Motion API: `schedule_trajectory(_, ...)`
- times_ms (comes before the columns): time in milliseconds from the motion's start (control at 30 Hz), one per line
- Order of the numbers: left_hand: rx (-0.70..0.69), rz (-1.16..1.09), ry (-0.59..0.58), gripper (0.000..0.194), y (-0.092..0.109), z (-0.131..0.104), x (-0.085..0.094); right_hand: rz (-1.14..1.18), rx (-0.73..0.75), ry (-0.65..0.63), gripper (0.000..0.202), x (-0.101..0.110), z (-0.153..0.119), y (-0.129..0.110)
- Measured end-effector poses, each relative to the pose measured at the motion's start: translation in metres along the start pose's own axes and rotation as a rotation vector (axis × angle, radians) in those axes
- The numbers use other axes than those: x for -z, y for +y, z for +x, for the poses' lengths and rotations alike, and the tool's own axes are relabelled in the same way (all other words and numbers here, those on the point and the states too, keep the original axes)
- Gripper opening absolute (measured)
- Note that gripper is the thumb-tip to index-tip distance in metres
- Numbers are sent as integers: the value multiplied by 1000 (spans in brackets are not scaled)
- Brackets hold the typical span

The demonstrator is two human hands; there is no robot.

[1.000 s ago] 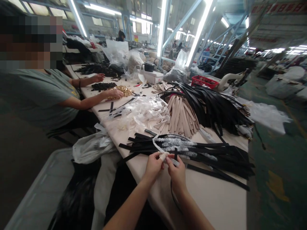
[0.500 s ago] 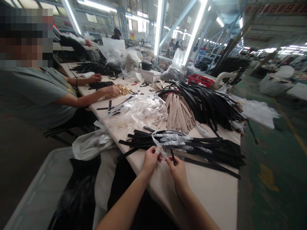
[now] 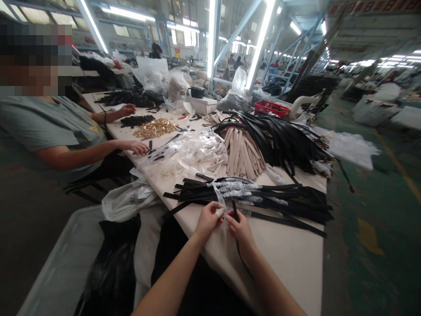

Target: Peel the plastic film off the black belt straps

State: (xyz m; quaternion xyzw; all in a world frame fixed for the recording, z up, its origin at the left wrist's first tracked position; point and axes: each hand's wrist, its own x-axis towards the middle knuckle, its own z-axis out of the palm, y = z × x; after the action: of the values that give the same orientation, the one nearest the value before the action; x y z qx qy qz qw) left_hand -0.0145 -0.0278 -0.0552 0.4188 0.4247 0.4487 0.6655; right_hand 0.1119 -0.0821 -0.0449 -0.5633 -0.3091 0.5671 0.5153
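Where the whitish strip (image 3: 219,193) is pinched: above the near-left edge of the pale surface (image 3: 289,259).
Left hand (image 3: 209,220): thumb and fingertips pinching the strip.
Right hand (image 3: 241,228): curled around a black strap (image 3: 234,207), fingertips by the strip.
Strap bundle (image 3: 305,202): just beyond, towards the surface's right edge.
Grey-green shirt (image 3: 62,120): yellow print (image 3: 96,129), illegible.
Red banner (image 3: 375,6): characters too blurred to read.
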Motion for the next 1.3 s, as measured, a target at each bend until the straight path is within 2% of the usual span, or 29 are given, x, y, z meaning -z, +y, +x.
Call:
schedule_trajectory(133, 9, 62, -40, 26, -2, -1, 0, 85, -88, -80, 51, 10, 9, -2)
schedule_trajectory(300, 27, 89, -47, 25, -3, 2, 2, 162, -168, -177, 41, 22, 18, -7)
schedule_trajectory(467, 46, 106, -59, 27, -3, 3, 2, 214, -160, -167, 45, 19, 17, -7)
schedule_trajectory(667, 58, 135, -70, 25, -3, 1, 0, 235, -163, -162, 37, 19, 17, -4)
schedule_trajectory(867, 39, 202, -104, 23, 2, 0, -2, 243, -160, -168, 38, 23, 18, -5)
schedule_trajectory(1033, 44, 224, -158, 21, 9, -2, -3, 263, -176, -229, 43, 24, 18, -12)
schedule_trajectory(1167, 59, 234, -187, 22, 10, -2, -1, 246, -196, -294, 35, 27, 19, -11)
schedule_trajectory(1300, 55, 244, -233, 22, 9, -1, 2, 235, -185, -316, 38, 29, 17, -9)
